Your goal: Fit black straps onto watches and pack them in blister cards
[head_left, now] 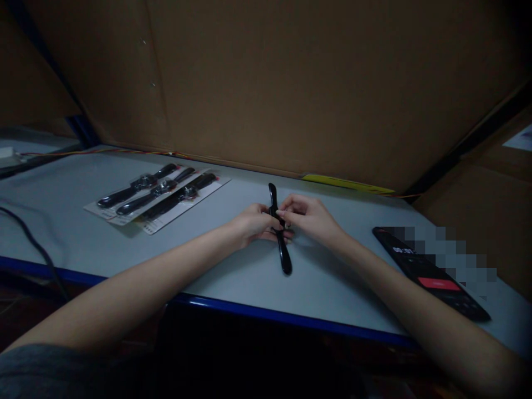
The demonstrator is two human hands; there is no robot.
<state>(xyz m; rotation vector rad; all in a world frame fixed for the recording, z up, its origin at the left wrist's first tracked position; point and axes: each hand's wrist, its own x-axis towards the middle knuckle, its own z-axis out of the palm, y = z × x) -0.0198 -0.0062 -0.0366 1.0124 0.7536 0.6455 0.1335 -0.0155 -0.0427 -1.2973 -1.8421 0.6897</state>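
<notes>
A glossy black watch strap (284, 255) stands lengthwise on the pale grey table top (328, 288), its two ends sticking out past my hands. My left hand (251, 224) grips the strap's middle from the left. My right hand (305, 216) pinches the same middle part from the right, its fingertips meeting the left hand's fingers. Whatever sits at the strap's centre is hidden by my fingers.
Several black straps in clear packs on white cards (158, 197) lie at the table's left. A black smartphone (432, 277) with a red screen button lies at the right, partly pixelated. A cardboard wall (291, 83) rises behind; a cable (37, 244) runs at the left edge.
</notes>
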